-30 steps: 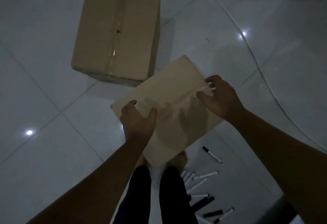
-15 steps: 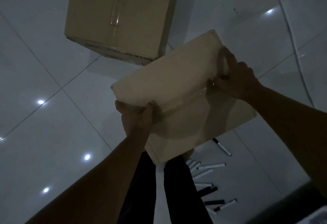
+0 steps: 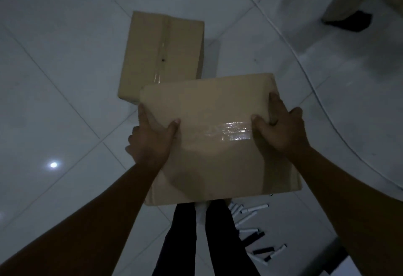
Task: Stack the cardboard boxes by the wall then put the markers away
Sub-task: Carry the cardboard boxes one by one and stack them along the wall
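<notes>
I hold a taped cardboard box (image 3: 218,151) in the air in front of me, its top face towards the camera. My left hand (image 3: 152,138) grips its left edge, thumb on top. My right hand (image 3: 281,127) grips the right edge, thumb on the shiny tape. A second cardboard box (image 3: 161,53) stands on the white tiled floor beyond it, its near end hidden behind the held box. Several markers (image 3: 250,230), white and black, lie scattered on the floor at the lower right, by my legs.
White glossy floor tiles (image 3: 65,79) stretch to the left and ahead. A pale cable (image 3: 305,73) curves across the floor on the right. A dark object (image 3: 349,23) lies at the upper right, below something pale. A grey edge (image 3: 335,251) shows at the bottom right.
The held box has come up from a tilted pose and turned square to me. Both hands shifted to its side edges. The view tipped, so the far box now sits higher and central.
</notes>
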